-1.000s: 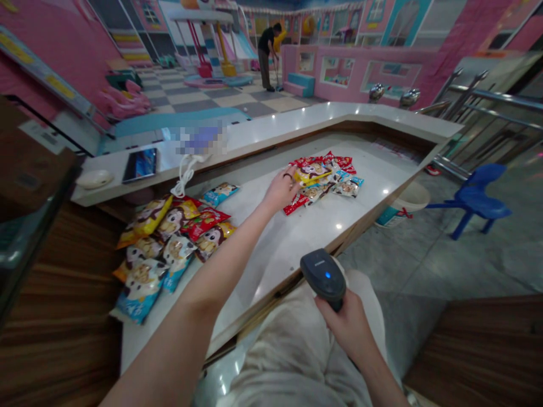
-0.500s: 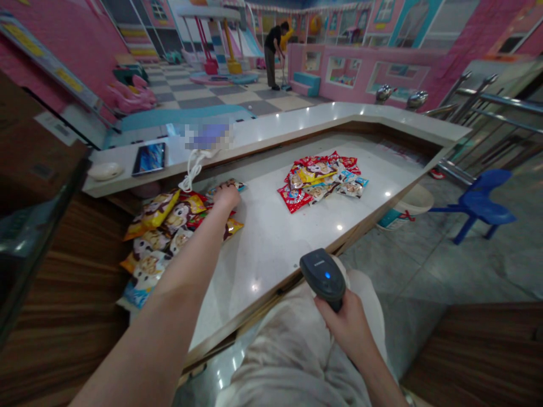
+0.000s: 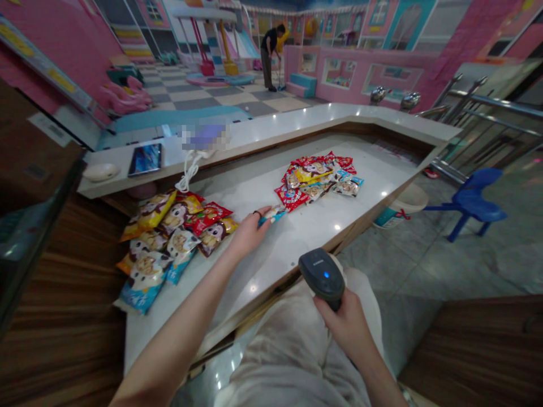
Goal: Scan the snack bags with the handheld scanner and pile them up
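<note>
Left grip (image 3: 250,234) nearly closed, fingertips pinching a small blue-and-white foil snack packet (image 3: 271,215) on the glossy white counter (image 3: 288,254), between two heaps. To the left of that hand, a large heap of yellow, red and blue cartoon-printed foil snack packets (image 3: 169,237) along the counter's near-left side; farther off to the right, a smaller heap of red, yellow and blue foil packets (image 3: 316,178). Right grip (image 3: 345,328) closed firmly around the handle of a black handheld barcode scanner (image 3: 322,277), its blue light lit, well off the counter above the lap. On the raised white ledge beyond, a dark flat tablet (image 3: 145,159) and a coiled white cord (image 3: 190,169). Past the counter, a blue plastic chair (image 3: 470,203), a white plastic bucket (image 3: 403,206) and steel railings (image 3: 479,121). Farther away, a pink-walled play room (image 3: 339,65) with a checkered floor (image 3: 212,96), and a person in dark clothes (image 3: 268,56) bent over a long-handled tool.
</note>
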The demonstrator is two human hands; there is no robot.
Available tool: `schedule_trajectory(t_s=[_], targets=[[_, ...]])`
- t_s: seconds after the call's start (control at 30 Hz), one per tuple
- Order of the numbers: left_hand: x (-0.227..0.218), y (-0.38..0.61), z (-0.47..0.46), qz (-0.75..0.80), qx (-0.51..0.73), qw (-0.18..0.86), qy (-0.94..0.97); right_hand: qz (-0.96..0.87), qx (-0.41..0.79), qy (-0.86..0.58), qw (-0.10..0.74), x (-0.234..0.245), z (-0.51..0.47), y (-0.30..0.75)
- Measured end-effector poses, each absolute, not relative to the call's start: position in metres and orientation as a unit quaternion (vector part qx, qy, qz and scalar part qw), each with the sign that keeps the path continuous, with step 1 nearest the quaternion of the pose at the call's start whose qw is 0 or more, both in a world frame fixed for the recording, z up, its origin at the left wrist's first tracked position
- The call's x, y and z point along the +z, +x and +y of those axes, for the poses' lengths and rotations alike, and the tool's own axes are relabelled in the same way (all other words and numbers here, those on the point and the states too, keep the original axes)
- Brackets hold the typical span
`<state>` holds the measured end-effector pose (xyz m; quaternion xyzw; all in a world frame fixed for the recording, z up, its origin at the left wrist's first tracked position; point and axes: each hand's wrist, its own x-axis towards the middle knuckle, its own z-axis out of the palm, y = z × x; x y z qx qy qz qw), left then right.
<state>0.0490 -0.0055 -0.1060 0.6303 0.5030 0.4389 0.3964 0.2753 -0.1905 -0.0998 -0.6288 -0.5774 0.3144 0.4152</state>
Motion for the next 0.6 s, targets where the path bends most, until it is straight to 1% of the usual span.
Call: schedule_trajectory(t_s=[0.1,0.2,0.3,0.4,0.53,0.6], targets=[[-0.108,0.049,-0.017,0.427,0.487,0.482,0.59,-0.577,0.32,-0.63,0.41,-0.099,-0.19,0.275],[-0.117,0.051,-0.025,0.416,0.467,0.518,0.584,-0.573,0.339,-0.628,0.403,-0.097,-0.188,0.271],[-0.124,0.056,-0.033,0.429,0.414,0.466,0.653,-0.573,0.347,-0.623,0.405,-0.096,-0.187,0.268],[-0.124,0.063,-0.039,0.392,0.399,0.4,0.726,-0.573,0.348,-0.622,0.405,-0.097,-0.187,0.268],[-0.126,0.068,-0.038,0.336,0.311,0.342,0.82,-0.572,0.338,-0.628,0.405,-0.098,-0.188,0.27],[-0.128,0.068,-0.035,0.339,0.306,0.315,0.832,-0.574,0.332,-0.628,0.407,-0.098,-0.188,0.272]])
